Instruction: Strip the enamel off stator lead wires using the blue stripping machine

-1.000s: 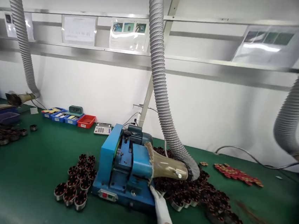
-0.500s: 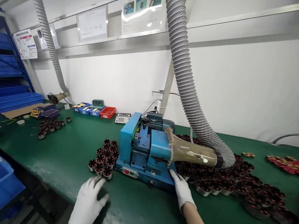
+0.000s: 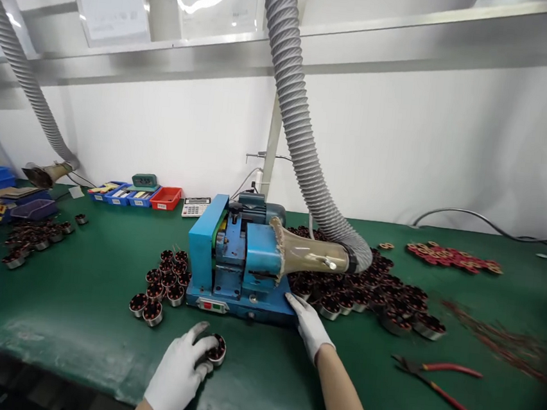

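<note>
My left hand, in a white glove, has its thumb and fingers around a round motor stator with a silver rim and dark, copper-coloured windings, low over the bench in front of the blue machine. My right hand, also gloved, rests on the right front corner of the blue motor-driven machine, its fingers stretched out and holding nothing. Left of the machine stands a group of similar stators. A larger pile of stators spreads behind and to the right of it.
A grey ribbed hose hangs down to the machine's tan funnel. Red-handled cutters, wire scraps and red-and-tan rings lie on the right. At the back left are a calculator and a red bin.
The view has swung to the right. My left hand has taken a stator from the front of the left group and brought it rightwards. My right hand stays on the machine base.
</note>
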Tool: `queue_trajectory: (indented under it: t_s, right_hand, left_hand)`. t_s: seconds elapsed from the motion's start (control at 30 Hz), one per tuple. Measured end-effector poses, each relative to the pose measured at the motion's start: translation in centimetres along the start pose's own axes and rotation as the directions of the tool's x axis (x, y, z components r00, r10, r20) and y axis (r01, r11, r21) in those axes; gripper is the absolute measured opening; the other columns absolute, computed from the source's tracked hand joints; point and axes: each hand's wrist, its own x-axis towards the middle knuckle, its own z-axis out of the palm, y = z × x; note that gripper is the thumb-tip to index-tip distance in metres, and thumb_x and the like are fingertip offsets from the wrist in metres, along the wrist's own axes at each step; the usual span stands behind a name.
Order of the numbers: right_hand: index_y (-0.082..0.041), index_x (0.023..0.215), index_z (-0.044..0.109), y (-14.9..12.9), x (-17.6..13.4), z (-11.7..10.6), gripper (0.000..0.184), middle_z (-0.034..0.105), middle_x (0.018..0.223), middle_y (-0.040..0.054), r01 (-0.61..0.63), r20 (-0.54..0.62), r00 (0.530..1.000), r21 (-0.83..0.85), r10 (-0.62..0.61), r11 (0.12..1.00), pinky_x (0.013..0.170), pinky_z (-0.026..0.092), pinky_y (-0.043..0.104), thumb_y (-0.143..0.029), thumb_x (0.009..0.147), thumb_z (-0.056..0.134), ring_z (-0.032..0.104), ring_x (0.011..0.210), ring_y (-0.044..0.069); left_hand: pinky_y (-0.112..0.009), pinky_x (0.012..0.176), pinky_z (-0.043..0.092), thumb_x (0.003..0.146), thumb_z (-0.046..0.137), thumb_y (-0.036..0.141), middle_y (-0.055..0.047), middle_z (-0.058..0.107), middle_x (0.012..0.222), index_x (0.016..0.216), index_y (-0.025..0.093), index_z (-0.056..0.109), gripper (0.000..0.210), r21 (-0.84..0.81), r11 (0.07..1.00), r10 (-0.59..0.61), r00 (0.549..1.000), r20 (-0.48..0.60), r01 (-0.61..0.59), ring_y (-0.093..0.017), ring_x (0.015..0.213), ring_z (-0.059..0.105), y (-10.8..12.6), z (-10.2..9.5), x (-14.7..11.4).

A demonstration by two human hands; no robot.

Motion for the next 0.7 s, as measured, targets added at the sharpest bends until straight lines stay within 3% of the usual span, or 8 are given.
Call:
queue_trajectory:
  t_s: [0.1, 0.2, 0.27, 0.3, 0.37, 0.47, 0.6, 0.7]
  right_hand:
    - [-0.012, 0.121, 0.053, 0.1, -2.9, -0.4, 0.061, 0.058, 0.122, 0.0164, 0.116, -0.135, 0.983, -0.062, -0.123, 0.991, 0.099, 0.033, 0.044, -0.048, 0.072, 0.055, 0.05, 0.114, 0.03]
    - [-0.017, 0.122, 0.051, 0.3, -7.2, 0.6, 0.052, 0.055, 0.125, 0.0129, 0.274, -0.131, 0.949, -0.104, -0.286, 0.956, 0.1, 0.033, 0.039, -0.047, 0.081, 0.043, 0.05, 0.114, 0.024]
    - [-0.024, 0.103, 0.065, 0.3, -9.7, 2.0, 0.035, 0.062, 0.113, 0.0076, 0.404, 0.097, 0.914, -0.138, -0.393, 0.904, 0.094, 0.039, 0.033, -0.043, 0.074, 0.058, 0.055, 0.105, 0.023]
    - [-0.026, 0.104, 0.064, 0.3, -10.6, 2.7, 0.032, 0.06, 0.117, 0.007, 0.527, 0.327, 0.834, -0.236, -0.444, 0.817, 0.094, 0.038, 0.033, -0.039, 0.076, 0.058, 0.053, 0.108, 0.023]
    - [-0.03, 0.108, 0.062, 0.2, -11.5, 4.1, 0.031, 0.06, 0.113, 0.0067, 0.659, 0.578, 0.714, -0.364, -0.395, 0.658, 0.088, 0.04, 0.034, -0.033, 0.077, 0.059, 0.055, 0.102, 0.023]
    - [-0.029, 0.106, 0.062, 0.0, -11.3, 5.2, 0.028, 0.065, 0.091, 0.006, 0.694, 0.661, 0.678, -0.432, -0.32, 0.576, 0.075, 0.042, 0.033, -0.028, 0.079, 0.057, 0.058, 0.084, 0.023]
    - [-0.026, 0.092, 0.066, -0.1, -10.9, 5.2, 0.015, 0.066, 0.079, 0.0027, 0.703, 0.703, 0.643, -0.384, -0.304, 0.599, 0.069, 0.041, 0.028, -0.026, 0.08, 0.057, 0.058, 0.076, 0.019]
    - [-0.023, 0.086, 0.067, -0.5, -11.4, 4.6, 0.011, 0.068, 0.081, -0.0001, 0.618, 0.717, 0.635, -0.25, -0.287, 0.746, 0.069, 0.042, 0.022, -0.022, 0.077, 0.061, 0.06, 0.077, 0.015]
  left_hand:
    - [-0.037, 0.091, 0.043, 0.079, 0.048, 0.022, -0.011, 0.048, 0.13, 0.126, 0.021, 0.042, 0.048, -0.042, 0.995, -0.099, 0.979, -0.18, 0.093, -0.022, 0.112, 0.051, -0.8, 1.6, -0.5]
    - [-0.048, 0.092, 0.04, 0.073, 0.056, 0.046, -0.017, 0.053, 0.124, 0.123, 0.012, 0.048, 0.061, 0.146, 0.981, -0.093, 0.967, -0.236, 0.13, -0.034, 0.116, 0.045, -2.6, 2.6, -0.8]
    - [-0.05, 0.092, 0.039, 0.071, 0.054, 0.057, -0.016, 0.054, 0.126, 0.122, 0.013, 0.052, 0.067, 0.265, 0.963, 0.004, 0.986, -0.168, 0.041, -0.038, 0.119, 0.042, -3.5, 2.8, -0.7]
    - [-0.05, 0.092, 0.039, 0.072, 0.051, 0.059, -0.016, 0.053, 0.127, 0.123, 0.014, 0.052, 0.068, 0.303, 0.953, 0.055, 0.989, -0.14, -0.01, -0.038, 0.119, 0.041, -3.7, 2.8, -0.6]
    - [-0.05, 0.091, 0.039, 0.074, 0.047, 0.062, -0.016, 0.053, 0.127, 0.125, 0.016, 0.05, 0.069, 0.354, 0.929, 0.152, 0.982, -0.109, -0.104, -0.039, 0.118, 0.043, -3.8, 2.8, -0.1]
    - [-0.051, 0.093, 0.038, 0.075, 0.047, 0.061, -0.016, 0.054, 0.126, 0.126, 0.019, 0.049, 0.066, 0.356, 0.906, 0.274, 0.959, -0.079, -0.23, -0.037, 0.116, 0.047, -3.5, 2.9, 0.9]
    - [-0.051, 0.101, 0.032, 0.078, 0.053, 0.047, -0.015, 0.051, 0.131, 0.128, 0.018, 0.046, 0.058, 0.024, 0.96, 0.279, 0.96, -0.025, -0.279, -0.033, 0.123, 0.042, -2.7, 3.3, 1.2]
    - [-0.048, 0.099, 0.036, 0.075, 0.06, 0.041, -0.015, 0.053, 0.128, 0.126, 0.019, 0.045, 0.057, -0.557, 0.828, 0.143, 0.985, 0.097, -0.065, -0.031, 0.119, 0.047, -1.4, 3.5, 0.9]
